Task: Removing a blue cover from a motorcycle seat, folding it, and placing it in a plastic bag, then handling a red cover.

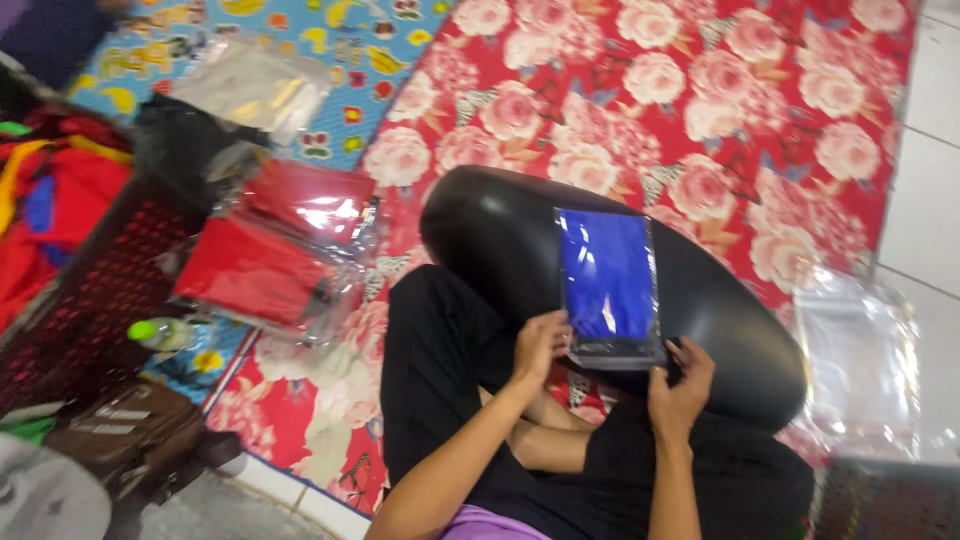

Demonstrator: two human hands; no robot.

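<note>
Both forearms are reaching up from the bottom edge, and the left hand (pixel 538 345) is pinching the lower left corner of a clear plastic packet (pixel 609 288) with a blue folded cloth inside, while the right hand (pixel 680 385) is curling its fingers around the lower right corner. That packet is lying flat on a glossy black cushion (pixel 730 330) propped over the person's lap, which is clothed in black. Judging by the grip on the open-looking lower end, the sealing or flap-folding step seems to be in hand; a next move would be calling for the two hands to be pressing the bottom edge shut evenly without creasing the film.

Off to the left, red packed cloths in plastic (pixel 275 245) are piling up on a floral mat (pixel 760 100), beside a dark plastic basket (pixel 95 300) holding red and yellow fabric. Empty clear bags (pixel 865 365) are lying to the right.

Glare is washing over the packet, so whether its end is already closed is hard to tell, and the fingertips are partly hiding behind it
</note>
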